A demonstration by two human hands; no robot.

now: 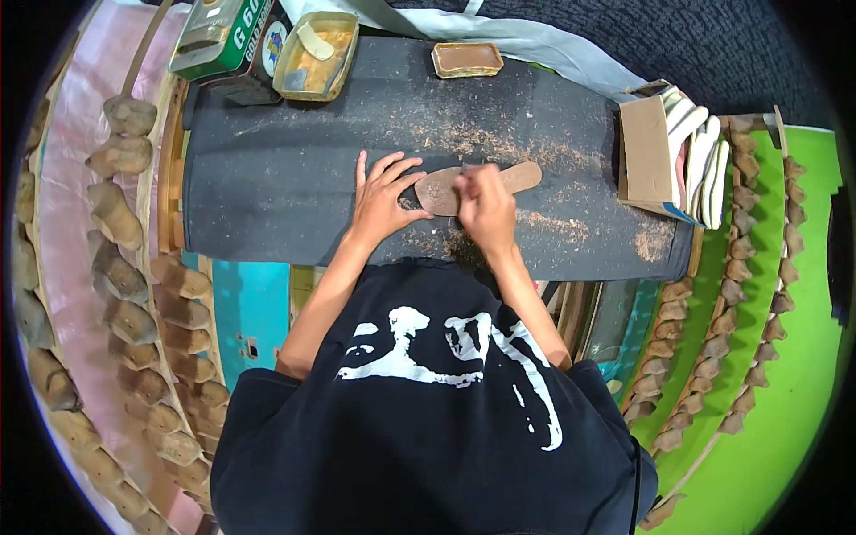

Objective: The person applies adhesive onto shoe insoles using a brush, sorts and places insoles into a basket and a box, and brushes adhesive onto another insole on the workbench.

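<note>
A brown shoe sole (437, 191) lies flat on the dark work table, its narrower end pointing right. Around its wide left end is my left hand (382, 201), fingers spread, with the index finger and thumb at the sole's edge. My right hand (486, 212) is closed over the middle of the sole, slightly smeared by motion. Whatever is inside that fist is hidden from this angle. Brown shavings and crumbs (473, 141) are scattered on the table around the sole.
At the back left stand a green tin (234, 40) and a tub (283, 76) with orange-brown residue and tools. A small brown-filled dish (468, 60) sits at the back. To the right, a cardboard box (642, 147) holds pale soles. Shoe lasts (120, 218) line racks on both sides.
</note>
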